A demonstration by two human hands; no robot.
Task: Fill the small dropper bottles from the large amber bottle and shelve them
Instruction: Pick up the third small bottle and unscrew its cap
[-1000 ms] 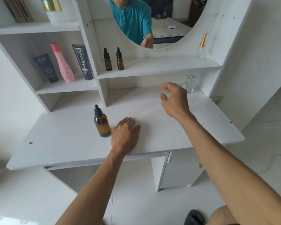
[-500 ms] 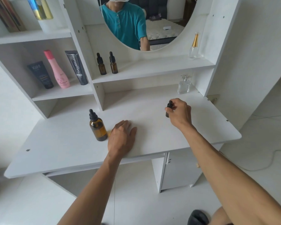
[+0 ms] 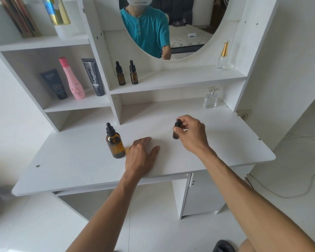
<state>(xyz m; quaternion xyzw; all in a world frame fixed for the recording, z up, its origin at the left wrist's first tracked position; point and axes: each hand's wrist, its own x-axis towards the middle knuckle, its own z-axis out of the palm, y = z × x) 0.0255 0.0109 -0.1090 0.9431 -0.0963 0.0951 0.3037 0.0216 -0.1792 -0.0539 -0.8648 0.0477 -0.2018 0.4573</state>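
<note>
The large amber bottle point(image 3: 115, 142) with a black dropper cap stands upright on the white desk point(image 3: 71, 160), left of centre. My left hand point(image 3: 141, 154) lies flat on the desk just right of it, fingers apart, holding nothing. My right hand point(image 3: 193, 133) grips a small dropper bottle point(image 3: 176, 130) that stands on the desk, fingers around its black cap and neck. Two small dropper bottles point(image 3: 120, 74) point(image 3: 133, 73) stand side by side on the shelf point(image 3: 180, 80) under the mirror.
A clear perfume bottle point(image 3: 211, 98) stands at the desk's back right. A gold-capped bottle point(image 3: 223, 55) sits at the shelf's right end. A dark tube point(image 3: 55, 84), a pink bottle point(image 3: 71, 79) and a black tube point(image 3: 93, 77) fill the left shelf. A round mirror point(image 3: 164, 26) hangs above.
My right hand came down from mid-air near the shelf and closed on a small dropper bottle on the desk. My left hand stayed flat on the desk.
</note>
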